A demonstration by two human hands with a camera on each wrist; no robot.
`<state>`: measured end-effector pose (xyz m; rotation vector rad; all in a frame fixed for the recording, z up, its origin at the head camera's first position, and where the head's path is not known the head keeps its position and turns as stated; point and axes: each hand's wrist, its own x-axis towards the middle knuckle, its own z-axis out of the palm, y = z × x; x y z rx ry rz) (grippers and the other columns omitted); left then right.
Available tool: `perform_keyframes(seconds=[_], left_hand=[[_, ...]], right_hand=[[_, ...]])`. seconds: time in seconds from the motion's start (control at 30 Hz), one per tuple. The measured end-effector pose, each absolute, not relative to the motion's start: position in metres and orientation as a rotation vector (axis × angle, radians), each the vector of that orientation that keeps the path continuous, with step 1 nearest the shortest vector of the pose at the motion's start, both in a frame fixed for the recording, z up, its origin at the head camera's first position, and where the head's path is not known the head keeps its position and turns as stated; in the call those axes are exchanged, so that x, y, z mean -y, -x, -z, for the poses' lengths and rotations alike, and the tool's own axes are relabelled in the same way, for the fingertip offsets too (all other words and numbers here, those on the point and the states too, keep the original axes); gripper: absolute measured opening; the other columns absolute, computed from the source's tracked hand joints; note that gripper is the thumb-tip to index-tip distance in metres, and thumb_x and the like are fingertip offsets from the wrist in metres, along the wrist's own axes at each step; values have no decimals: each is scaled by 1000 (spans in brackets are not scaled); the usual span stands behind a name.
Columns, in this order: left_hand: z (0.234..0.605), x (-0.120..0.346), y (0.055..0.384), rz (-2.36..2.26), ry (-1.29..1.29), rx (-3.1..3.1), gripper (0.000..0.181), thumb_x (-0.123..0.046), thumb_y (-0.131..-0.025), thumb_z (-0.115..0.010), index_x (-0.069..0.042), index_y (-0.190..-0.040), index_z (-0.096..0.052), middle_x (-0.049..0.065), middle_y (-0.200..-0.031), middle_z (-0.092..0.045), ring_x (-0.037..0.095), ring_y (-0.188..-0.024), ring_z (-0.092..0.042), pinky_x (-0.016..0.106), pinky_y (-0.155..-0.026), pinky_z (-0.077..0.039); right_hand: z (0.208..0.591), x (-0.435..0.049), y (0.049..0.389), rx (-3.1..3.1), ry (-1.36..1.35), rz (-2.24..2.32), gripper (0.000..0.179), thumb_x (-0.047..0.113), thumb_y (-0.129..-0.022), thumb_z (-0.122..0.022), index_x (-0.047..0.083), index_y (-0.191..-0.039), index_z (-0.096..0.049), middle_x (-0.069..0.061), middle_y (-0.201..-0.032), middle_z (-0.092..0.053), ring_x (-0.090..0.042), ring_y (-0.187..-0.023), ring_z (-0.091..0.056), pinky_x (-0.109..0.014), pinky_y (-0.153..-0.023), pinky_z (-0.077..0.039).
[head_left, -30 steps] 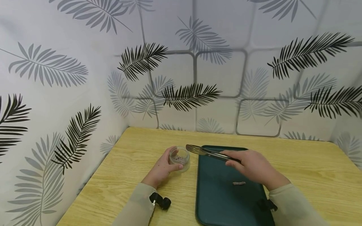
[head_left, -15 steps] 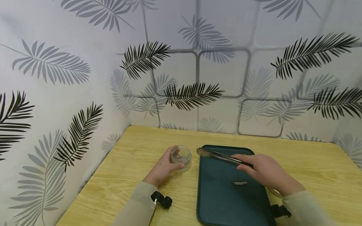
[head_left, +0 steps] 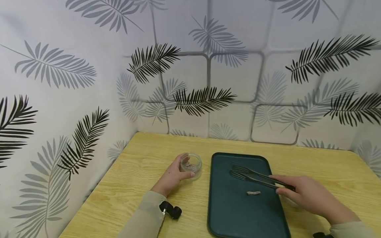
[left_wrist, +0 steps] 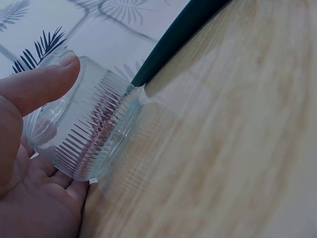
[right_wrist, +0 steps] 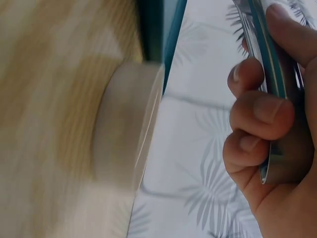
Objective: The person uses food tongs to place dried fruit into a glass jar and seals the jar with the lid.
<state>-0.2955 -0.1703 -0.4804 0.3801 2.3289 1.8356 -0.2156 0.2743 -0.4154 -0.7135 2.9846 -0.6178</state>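
My left hand (head_left: 172, 177) grips a small clear glass jar (head_left: 194, 170) left of the dark green tray (head_left: 238, 215). In the left wrist view, reddish-brown pieces (left_wrist: 101, 124) lie in the bottom of the ribbed jar, with the thumb over its upper side. My right hand (head_left: 309, 195) holds metal tongs (head_left: 256, 177) over the tray's right edge. Their slotted ends stand apart with nothing between them. On the tray, just below the tongs in the head view, lies one short greyish-pink strip (head_left: 253, 192). In the right wrist view the fingers curl round the tongs' handle (right_wrist: 287, 153).
A low, round, pale object (right_wrist: 124, 129) stands on the table right of the tray, mostly hidden behind my right hand in the head view. The wood-grain table (head_left: 148, 158) meets a leaf-patterned wall covering (head_left: 190, 72) at the back and left.
My right hand has drawn the tongs away from the jar, rightward and nearer over the tray, and their ends have spread apart. The left hand and jar stay put.
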Motion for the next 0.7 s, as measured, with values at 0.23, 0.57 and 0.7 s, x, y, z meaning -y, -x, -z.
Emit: perform_keyframes(seconds=[0.23,0.57,0.7], left_hand=[[481,171,297,-1816,-373,-2344,87,-22,-89,-81,-18,-159,-30,9,-159,-38,28,-148,-29,50,-118,-22],[483,171,298,-1830,-379,-2331,87,-22,-88,-81,-20,-159,-31,6,-159,-38,27,-148,-29,49,-118,-23],[483,172,297,-1844,-381,-2318,87,-20,-89,-81,-18,-159,-30,8,-159,-37,28,-149,-28,50,-118,-22]], right_hand=[[422,-302,201,-2911,556,609,56,51,-94,-65,22,-142,-62,10,-72,-54,-4,-53,-36,-27,-51,-34],[428,-323,195,-2843,469,586,57,49,-94,-66,19,-142,-62,2,-95,-65,-6,-49,-29,-29,-49,-31],[431,-323,196,-2829,460,559,57,52,-94,-64,20,-141,-62,5,-81,-59,-6,-52,-30,-29,-52,-31]])
